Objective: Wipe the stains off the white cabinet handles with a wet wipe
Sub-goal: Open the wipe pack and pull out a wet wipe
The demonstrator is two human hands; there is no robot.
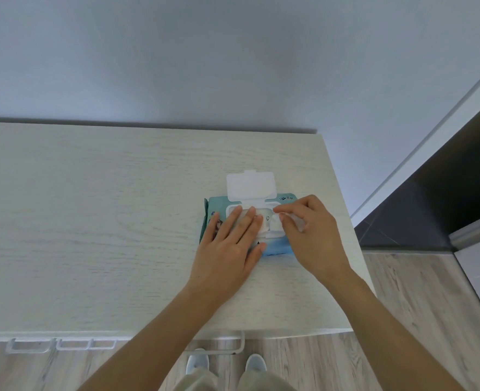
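Your right hand (313, 231) has its fingertips curled, pinching a wet wipe (275, 221) at the opening of the wipe pack (278, 248). Your left hand (230, 244) lies flat with straight fingers, pressing down on the pack's left half. The pack's white lid (250, 184) stands flipped open on the far side. The pack rests on the white cabinet top (92, 221), near its right edge. White cabinet handles (58, 345) show below the near edge, untouched.

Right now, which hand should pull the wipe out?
Right hand: its fingers already pinch the wet wipe at the opening. Left hand lies flat, pressing the wipe pack down.
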